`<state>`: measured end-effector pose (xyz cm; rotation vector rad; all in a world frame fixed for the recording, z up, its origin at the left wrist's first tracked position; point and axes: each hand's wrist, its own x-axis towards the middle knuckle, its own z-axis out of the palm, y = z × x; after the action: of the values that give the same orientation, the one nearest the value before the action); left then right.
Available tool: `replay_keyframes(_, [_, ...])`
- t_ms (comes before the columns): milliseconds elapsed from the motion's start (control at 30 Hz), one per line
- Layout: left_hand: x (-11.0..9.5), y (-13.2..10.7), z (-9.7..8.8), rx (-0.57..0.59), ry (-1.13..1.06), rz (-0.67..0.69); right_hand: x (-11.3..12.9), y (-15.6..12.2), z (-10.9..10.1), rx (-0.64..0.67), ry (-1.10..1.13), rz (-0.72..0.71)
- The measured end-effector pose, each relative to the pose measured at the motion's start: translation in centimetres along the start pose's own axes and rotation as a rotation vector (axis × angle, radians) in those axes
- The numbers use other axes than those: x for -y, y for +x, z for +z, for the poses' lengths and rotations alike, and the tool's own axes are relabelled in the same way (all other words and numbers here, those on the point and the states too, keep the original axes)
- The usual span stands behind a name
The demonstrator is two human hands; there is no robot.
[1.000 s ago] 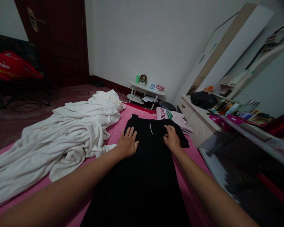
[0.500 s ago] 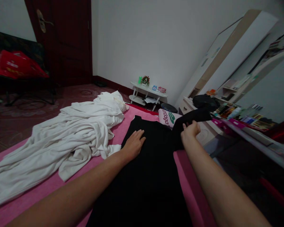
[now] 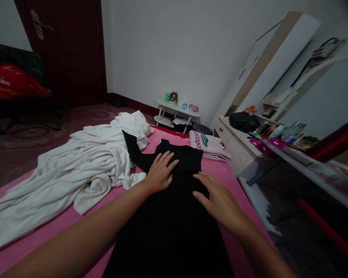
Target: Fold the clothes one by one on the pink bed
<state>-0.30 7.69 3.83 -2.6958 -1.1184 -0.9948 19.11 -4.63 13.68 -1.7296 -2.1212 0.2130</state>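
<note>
A long black garment [image 3: 174, 224] lies stretched out over the pink bedding [image 3: 237, 185]. One sleeve [image 3: 133, 148] is laid across its upper part and sticks out to the left, the end resting on white fabric. My left hand [image 3: 161, 172] lies flat on the garment's upper part, fingers spread. Over the garment's right edge is my right hand [image 3: 217, 197], fingers apart and holding nothing; whether its fingertips touch the cloth I cannot tell. Just beyond the garment, a folded pink item with printed lettering [image 3: 207, 143] sits at the bed's far right corner.
A crumpled heap of white cloth [image 3: 84, 158] covers the bed's left side. Past the far end stands a small white table [image 3: 176, 108] with little ornaments. Along the right are a dresser [image 3: 240, 143] crowded with bottles and a shelf edge [image 3: 307, 170]. A red bag [image 3: 14, 83] rests at left.
My right hand has let go of the black sleeve and come back toward me, opening. The sleeve went from the right side over to the left. My left hand stays on the garment.
</note>
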Motion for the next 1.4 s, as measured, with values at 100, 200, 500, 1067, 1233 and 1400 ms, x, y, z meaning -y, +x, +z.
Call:
replay_keyframes(100, [0.3,0.2,0.8,0.017,0.064,-0.241,-4.3,-4.7,1.7,0.142,-0.179,0.255])
replay_keyframes(200, [1.0,0.4,1.1,0.082,0.099,-0.357,-6.0,-8.7,3.0,0.195,-0.126,0.381])
replay_keyframes(500, [3.5,4.5,-2.5,0.254,0.094,-0.279,-3.5,-12.4,4.2,0.040,0.438,0.483])
replay_keyframes(1067, [10.8,6.5,-9.8,0.300,0.461,-0.024,4.8,-6.5,5.8,0.559,0.853,0.102])
replay_keyframes(1233, [14.1,3.6,-8.5,0.413,0.449,-0.051,-0.1,0.0,6.5,-0.048,0.596,-0.063])
replay_keyframes(1400, [14.2,3.1,-7.6,0.378,0.428,-0.029,-4.8,9.5,8.1,-0.296,0.257,-0.074])
